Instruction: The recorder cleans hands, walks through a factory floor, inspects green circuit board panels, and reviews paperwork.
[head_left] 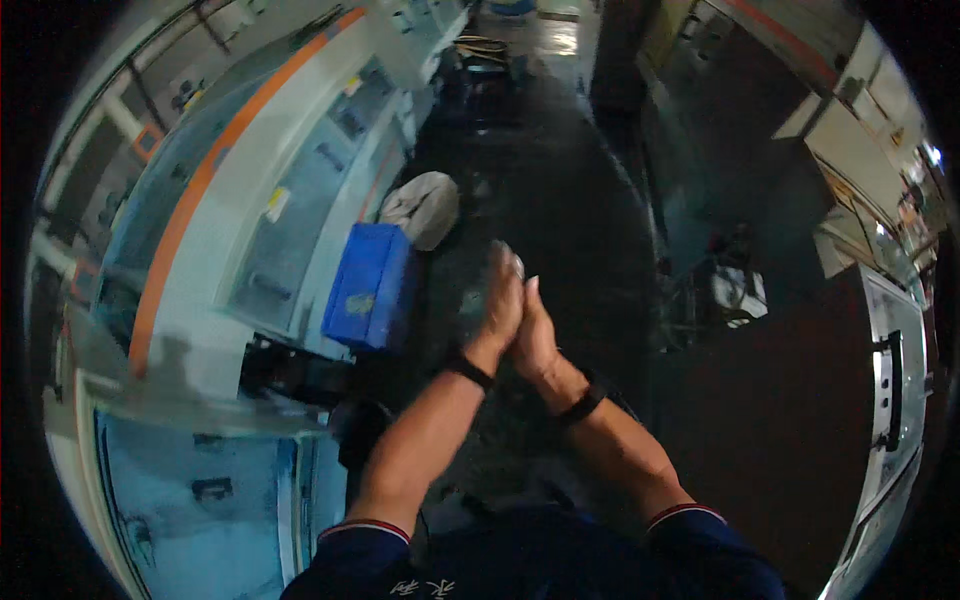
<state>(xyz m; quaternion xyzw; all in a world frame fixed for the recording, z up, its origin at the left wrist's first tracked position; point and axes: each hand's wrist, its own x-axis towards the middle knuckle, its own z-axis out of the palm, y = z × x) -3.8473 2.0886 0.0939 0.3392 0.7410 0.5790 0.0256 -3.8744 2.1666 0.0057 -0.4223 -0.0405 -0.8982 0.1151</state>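
My left hand (503, 300) and my right hand (535, 335) meet palm to palm in front of me, over the dark floor. Their fingers are stretched out and point away from me. I see no object in either hand, though the faces of the palms are hidden against each other. A dark band circles each wrist. Closest to the hands, on the left, stands a blue crate (365, 285), apart from them. Just beyond it sits a pale, rounded sack-like bundle (425, 208).
Along the left runs a white machine with an orange stripe (200, 200) and glazed doors. A dark aisle floor (530, 170) leads away between it and a dark cabinet (760, 420) on the right. A crumpled white item (738, 292) lies beside that cabinet.
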